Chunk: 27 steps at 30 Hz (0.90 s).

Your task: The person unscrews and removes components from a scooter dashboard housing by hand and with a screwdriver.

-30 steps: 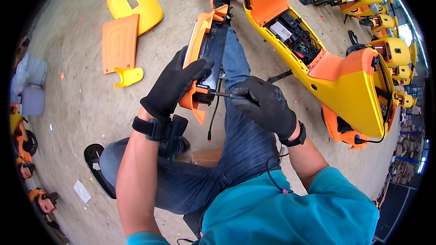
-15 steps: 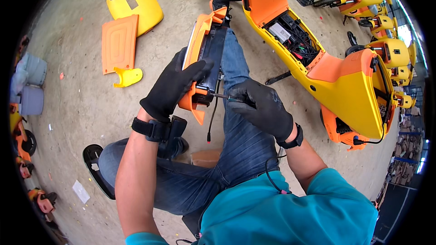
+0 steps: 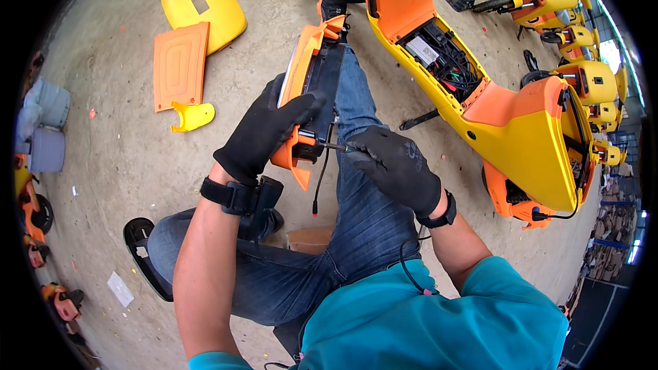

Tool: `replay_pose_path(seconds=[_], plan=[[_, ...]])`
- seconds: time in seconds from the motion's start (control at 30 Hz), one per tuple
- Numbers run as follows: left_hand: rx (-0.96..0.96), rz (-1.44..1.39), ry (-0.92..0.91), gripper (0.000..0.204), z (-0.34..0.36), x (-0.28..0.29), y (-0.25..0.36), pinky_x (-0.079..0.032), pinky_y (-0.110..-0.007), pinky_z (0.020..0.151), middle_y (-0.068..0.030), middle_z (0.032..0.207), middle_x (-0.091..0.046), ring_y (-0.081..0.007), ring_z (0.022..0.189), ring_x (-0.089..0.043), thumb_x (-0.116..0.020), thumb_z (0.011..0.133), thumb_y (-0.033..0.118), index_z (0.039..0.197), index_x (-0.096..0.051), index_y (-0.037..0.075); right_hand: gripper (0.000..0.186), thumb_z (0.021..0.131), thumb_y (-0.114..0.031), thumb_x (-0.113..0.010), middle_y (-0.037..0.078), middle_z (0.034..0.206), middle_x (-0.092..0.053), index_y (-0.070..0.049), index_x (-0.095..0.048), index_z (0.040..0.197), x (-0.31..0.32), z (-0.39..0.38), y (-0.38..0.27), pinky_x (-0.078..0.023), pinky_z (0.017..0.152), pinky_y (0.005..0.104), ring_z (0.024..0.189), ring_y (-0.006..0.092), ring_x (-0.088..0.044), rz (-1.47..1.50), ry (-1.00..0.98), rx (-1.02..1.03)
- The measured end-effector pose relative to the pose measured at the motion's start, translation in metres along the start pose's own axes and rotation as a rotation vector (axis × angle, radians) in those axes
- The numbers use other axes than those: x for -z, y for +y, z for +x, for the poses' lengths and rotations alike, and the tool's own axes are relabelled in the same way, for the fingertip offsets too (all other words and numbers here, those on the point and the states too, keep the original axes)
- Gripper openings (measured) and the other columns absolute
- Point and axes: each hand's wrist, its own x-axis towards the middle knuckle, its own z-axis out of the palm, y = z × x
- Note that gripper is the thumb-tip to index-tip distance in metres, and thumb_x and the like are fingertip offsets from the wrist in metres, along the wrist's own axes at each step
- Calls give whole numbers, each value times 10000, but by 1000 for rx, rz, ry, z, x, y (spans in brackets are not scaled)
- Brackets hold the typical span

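My left hand [image 3: 269, 123], in a black glove, is closed around an orange and black scooter light assembly [image 3: 317, 79] propped against my right leg. Its thumb lies over the black back of the part. In my gloved right hand [image 3: 397, 168] is a screwdriver [image 3: 336, 146], its handle mostly hidden by the fingers. The metal shaft points left and meets the lower end of the black housing; the tip's exact seat is too small to make out. A black cable [image 3: 321, 181] with a small red end hangs below the assembly.
A yellow and orange scooter [image 3: 507, 133] stands at the right with its wiring compartment [image 3: 442, 58] uncovered. At the far left lie a yellow panel [image 3: 219, 17], an orange panel [image 3: 179, 62] and a small yellow piece [image 3: 194, 116]. Several more scooters line the right edge.
My right hand has turned slightly around the screwdriver, its knuckles now rolled further over. The left hand and the assembly have shifted only a little.
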Motion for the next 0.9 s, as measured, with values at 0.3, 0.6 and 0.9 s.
replay_pose_path(seconds=[0.3,0.6,0.9], plan=[[-1,23,5,577,-1,-1,2,-472,-271,836,-18,1042,-595,-99,933,-568,-680,903,348,1346,-511,18,230,848,-161,-719,146,945,-687,-52,-660,1041,1,0,-7,-526,748,382,857,320,-674,78,37,-83],[-15,0,-11,522,0,1,-3,-476,-266,848,-11,1078,-609,-93,956,-577,-651,927,306,1348,-515,29,190,874,-148,-676,151,961,-690,-48,-658,1035,-1,-1,-4,-526,763,393,882,334,-671,23,1,-28],[-6,13,-21,489,0,-1,-2,-477,-273,859,-14,1074,-611,-92,970,-584,-641,938,280,1341,-515,34,190,860,-164,-705,126,918,-673,-51,-652,1004,3,0,-15,-517,734,385,837,321,-661,121,32,-122]])
